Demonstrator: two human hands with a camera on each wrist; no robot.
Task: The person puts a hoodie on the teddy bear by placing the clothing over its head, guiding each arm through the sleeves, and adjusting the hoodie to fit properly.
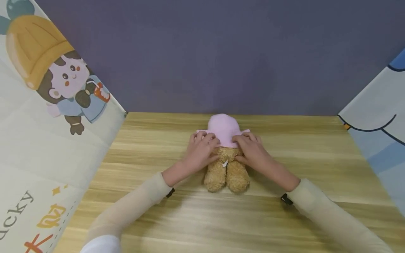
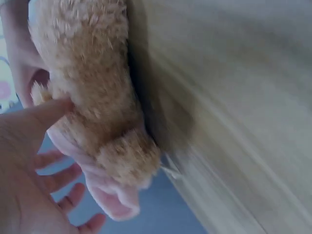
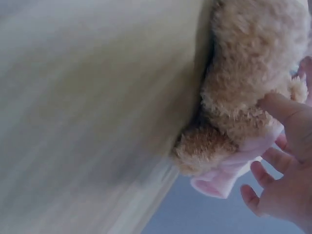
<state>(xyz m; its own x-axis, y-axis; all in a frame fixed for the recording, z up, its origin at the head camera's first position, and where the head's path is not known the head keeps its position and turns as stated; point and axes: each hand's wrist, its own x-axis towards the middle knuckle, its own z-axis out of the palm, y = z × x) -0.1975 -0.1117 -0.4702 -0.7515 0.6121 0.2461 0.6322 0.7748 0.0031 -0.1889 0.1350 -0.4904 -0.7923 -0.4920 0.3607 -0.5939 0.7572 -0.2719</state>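
Note:
A light brown plush toy (image 1: 238,177) sits on the wooden table with its two fluffy legs toward me. A pink hat (image 1: 223,127) with a wide brim covers its head and hides the face. On the hat's left side my left hand (image 1: 200,149) rests, fingers spread over the brim. Its thumb touches the plush body (image 2: 92,63) in the left wrist view. Opposite it, my right hand (image 1: 254,151) lies on the brim's right side. The right thumb touches the plush fur (image 3: 253,53), the other fingers loosely spread beside the pink hat (image 3: 219,180).
The wooden table (image 1: 152,140) ends at a dark blue-grey wall (image 1: 202,63) right behind the toy. A printed cartoon cloth (image 1: 95,140) borders the left side, and another printed panel (image 1: 373,102) the right. A small white tag (image 1: 225,163) shows between the toy's legs.

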